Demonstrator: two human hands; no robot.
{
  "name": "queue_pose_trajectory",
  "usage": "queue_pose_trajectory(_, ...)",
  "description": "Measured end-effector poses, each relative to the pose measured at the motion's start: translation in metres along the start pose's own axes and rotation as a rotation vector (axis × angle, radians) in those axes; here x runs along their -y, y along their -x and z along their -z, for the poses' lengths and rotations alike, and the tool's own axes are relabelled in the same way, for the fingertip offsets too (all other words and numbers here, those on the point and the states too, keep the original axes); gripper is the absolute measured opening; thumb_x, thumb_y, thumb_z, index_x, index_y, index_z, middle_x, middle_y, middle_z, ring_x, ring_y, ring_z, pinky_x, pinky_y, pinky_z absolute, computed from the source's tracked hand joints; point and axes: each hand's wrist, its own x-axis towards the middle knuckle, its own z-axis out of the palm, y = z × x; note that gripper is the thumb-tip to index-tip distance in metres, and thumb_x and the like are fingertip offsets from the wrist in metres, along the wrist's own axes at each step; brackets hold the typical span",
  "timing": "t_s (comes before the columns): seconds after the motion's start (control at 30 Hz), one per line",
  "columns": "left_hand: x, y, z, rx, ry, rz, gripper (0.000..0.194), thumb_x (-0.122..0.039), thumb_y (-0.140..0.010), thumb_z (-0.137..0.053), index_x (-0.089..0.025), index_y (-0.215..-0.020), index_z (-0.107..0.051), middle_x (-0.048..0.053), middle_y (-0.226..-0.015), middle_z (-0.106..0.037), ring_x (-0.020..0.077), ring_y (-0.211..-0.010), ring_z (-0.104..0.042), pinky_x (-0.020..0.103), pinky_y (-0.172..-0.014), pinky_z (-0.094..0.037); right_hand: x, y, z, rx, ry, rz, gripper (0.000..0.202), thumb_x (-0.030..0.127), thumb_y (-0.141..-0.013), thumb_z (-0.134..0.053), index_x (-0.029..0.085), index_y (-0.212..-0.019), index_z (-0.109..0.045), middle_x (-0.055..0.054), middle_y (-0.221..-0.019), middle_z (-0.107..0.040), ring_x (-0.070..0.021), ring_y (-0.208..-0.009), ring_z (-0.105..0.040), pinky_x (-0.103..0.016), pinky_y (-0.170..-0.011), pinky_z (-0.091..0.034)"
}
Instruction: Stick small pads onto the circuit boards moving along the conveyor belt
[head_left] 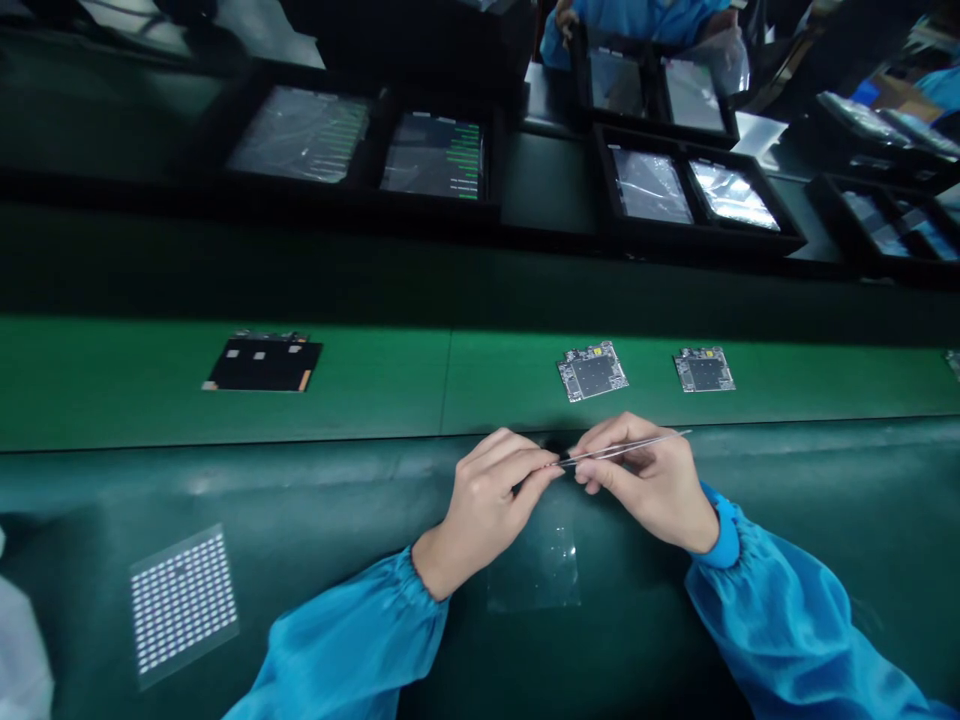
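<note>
My right hand (649,480) is closed around thin metal tweezers (645,444), whose tips point left toward my other hand. My left hand (491,490) is pinched at the tweezer tips. A small dark piece (565,458) shows between the two sets of fingertips; its kind is too small to tell, and what my left fingers grip is mostly hidden. Below my hands a clear plastic sheet (534,575) lies on the green mat (360,510). Just beyond them, on the bright green strip (390,385), lies a circuit board (592,372).
Another circuit board (705,370) lies further right, and a black flat panel (262,364) to the left. A sheet of round stickers (184,605) rests at lower left. Black trays (382,150) holding film-covered panels line the back. Across from me is a person in blue sleeves (637,18).
</note>
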Motion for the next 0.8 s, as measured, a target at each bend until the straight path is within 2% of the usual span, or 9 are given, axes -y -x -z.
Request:
queue_pose_trajectory(0.2, 0.0017, 0.0026, -0.0004, -0.001, -0.010, -0.043, 0.006, -0.015, -0.092, -0.070, -0.018, -0.092, -0.075, 0.004, -0.082, -0.077, 0.0173, -0.071, -0.068, 0.033, -0.069, -0.056, 0.0014, 0.0012, 0.0009, -0.007, -0.013, 0.007, 0.010, 0.022, -0.083, -0.079, 0.016, -0.079, -0.073, -0.007, -0.084, -0.073, -0.0147, -0.059, -0.070, -0.027, -0.052, -0.063)
queue_pose_trajectory(0.37, 0.0006, 0.0020, -0.0003, -0.001, -0.019, -0.046, 0.009, -0.018, -0.095, -0.067, -0.019, -0.090, -0.075, 0.004, -0.082, -0.078, 0.0170, -0.071, -0.068, 0.033, -0.068, -0.057, 0.0043, 0.0009, -0.0006, -0.003, 0.013, 0.020, 0.018, 0.025, -0.084, -0.079, 0.017, -0.069, -0.072, -0.007, -0.081, -0.073, -0.0167, -0.064, -0.071, -0.027, -0.052, -0.063)
queue_pose_trajectory(0.57, 0.0021, 0.0037, -0.0016, -0.008, -0.005, -0.043, 0.006, -0.016, -0.093, -0.069, -0.019, -0.091, -0.075, 0.004, -0.083, -0.078, 0.0173, -0.072, -0.068, 0.033, -0.068, -0.056, 0.0018, 0.0020, 0.0007, -0.008, -0.023, 0.000, 0.013, 0.027, -0.083, -0.081, 0.016, -0.079, -0.074, -0.007, -0.084, -0.073, -0.0152, -0.059, -0.069, -0.028, -0.051, -0.063)
queue_pose_trajectory(0.8, 0.0003, 0.0015, -0.0002, -0.007, -0.012, -0.057, 0.005, -0.014, -0.092, -0.071, -0.018, -0.090, -0.073, 0.004, -0.082, -0.077, 0.0173, -0.071, -0.067, 0.033, -0.068, -0.056, 0.0033, 0.0003, -0.0004, -0.001, -0.007, 0.011, 0.016, 0.025, -0.084, -0.078, 0.017, -0.071, -0.073, -0.007, -0.080, -0.073, -0.0165, -0.062, -0.070, -0.027, -0.051, -0.063)
